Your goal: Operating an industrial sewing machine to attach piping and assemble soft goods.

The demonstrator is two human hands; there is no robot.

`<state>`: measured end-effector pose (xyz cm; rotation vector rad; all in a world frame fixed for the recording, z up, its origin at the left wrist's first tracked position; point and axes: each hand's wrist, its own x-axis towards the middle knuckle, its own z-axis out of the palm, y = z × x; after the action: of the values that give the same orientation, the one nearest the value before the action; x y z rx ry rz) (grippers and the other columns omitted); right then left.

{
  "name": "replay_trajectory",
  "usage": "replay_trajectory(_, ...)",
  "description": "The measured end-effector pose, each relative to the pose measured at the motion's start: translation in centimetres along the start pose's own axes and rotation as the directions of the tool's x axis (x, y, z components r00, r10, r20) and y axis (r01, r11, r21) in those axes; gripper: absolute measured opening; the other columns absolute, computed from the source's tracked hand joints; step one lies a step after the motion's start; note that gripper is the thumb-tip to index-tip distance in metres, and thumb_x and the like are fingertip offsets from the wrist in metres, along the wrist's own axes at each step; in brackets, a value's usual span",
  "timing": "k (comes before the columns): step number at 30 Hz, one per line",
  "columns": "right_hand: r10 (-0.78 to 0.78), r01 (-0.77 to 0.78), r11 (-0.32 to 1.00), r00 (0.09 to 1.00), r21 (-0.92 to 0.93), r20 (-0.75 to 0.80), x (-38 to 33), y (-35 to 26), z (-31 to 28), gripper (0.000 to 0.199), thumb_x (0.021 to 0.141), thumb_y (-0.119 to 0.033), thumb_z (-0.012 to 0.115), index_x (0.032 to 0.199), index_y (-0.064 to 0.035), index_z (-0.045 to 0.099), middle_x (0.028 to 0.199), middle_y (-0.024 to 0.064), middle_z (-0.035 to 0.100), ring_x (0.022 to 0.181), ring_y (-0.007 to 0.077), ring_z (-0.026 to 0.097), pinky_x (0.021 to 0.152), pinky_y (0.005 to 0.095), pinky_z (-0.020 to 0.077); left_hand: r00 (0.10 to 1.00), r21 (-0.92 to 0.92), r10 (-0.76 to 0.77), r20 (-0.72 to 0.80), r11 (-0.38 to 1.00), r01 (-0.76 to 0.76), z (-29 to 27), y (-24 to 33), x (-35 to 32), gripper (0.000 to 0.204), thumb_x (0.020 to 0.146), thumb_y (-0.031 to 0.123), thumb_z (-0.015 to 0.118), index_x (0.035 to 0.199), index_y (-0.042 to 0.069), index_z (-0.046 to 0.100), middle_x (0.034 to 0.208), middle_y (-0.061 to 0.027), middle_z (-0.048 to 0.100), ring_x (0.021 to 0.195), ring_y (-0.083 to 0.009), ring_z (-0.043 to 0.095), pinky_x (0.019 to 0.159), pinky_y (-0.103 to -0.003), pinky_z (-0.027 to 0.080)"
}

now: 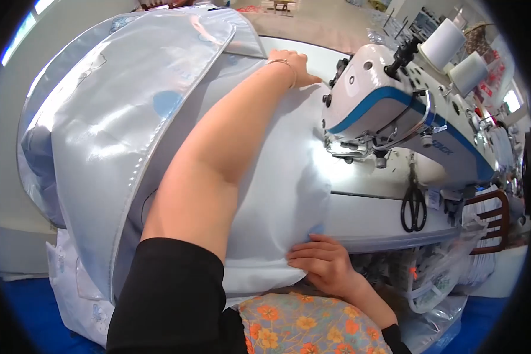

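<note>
A large pale grey-white sheet of fabric (277,200) spreads over the sewing table and up against the sewing machine (366,88). My left hand (292,66), a thin bracelet at its wrist, rests on the far part of the sheet, left of the machine head. Its thumb is stretched aside, and the fingertips point away and are partly hidden. Near the front edge, my right hand (324,265) has its fingers closed over the sheet's margin. A shiny clear plastic panel (124,100) with a stitched edge bulges up on the left, beside my left forearm.
Black-handled scissors (414,206) lie on the table right of the needle area. White thread cones (442,44) stand behind the machine. A clear plastic bag (448,265) hangs below the table at right, near a brown wooden chair back (492,221). Blue covering shows on the floor.
</note>
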<state>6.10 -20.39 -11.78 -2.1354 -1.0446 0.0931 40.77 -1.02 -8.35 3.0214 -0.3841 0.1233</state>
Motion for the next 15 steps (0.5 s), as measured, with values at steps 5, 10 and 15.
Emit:
replay_trajectory(5,0.011,-0.011,1.000,1.000,0.005,0.026,0.0,0.0,0.0,0.036,0.067,0.004,0.073,0.100,-0.0115,0.074,0.108,0.0039,0.075,0.110,0.0242,0.069,0.101,0.0482,0.0496,0.965,-0.268,0.261,-0.029,0.928,-0.259,-0.2,-1.7,2.3,0.060,0.078,0.055,0.072,0.121,0.013,0.069,0.117,-0.0126,0.071,0.110,-0.0311,0.066,0.095,-0.039,0.051)
replay_trajectory(10,-0.007,0.006,1.000,1.000,0.024,0.023,0.0,0.1,0.0,0.035,0.067,0.004,0.073,0.099,-0.0107,0.073,0.108,0.0044,0.075,0.108,0.0242,0.069,0.101,0.0482,0.0500,0.915,-0.404,0.375,-0.147,0.822,-0.402,-3.1,-7.2,-6.2,0.024,0.081,0.021,0.071,0.100,0.006,0.070,0.099,-0.0126,0.070,0.093,-0.0295,0.066,0.085,-0.040,0.051)
replay_trajectory(15,-0.029,0.029,0.999,1.000,0.019,-0.011,0.3,0.2,0.2,0.034,0.068,0.004,0.072,0.099,-0.0100,0.073,0.107,0.0044,0.075,0.106,0.0239,0.070,0.101,0.0478,0.0500,0.693,0.117,0.631,-0.349,0.763,-0.636,-0.5,-8.5,-17.6,0.005,0.081,0.012,0.065,0.085,0.009,0.066,0.090,-0.0088,0.064,0.083,-0.0272,0.064,0.082,-0.040,0.052)
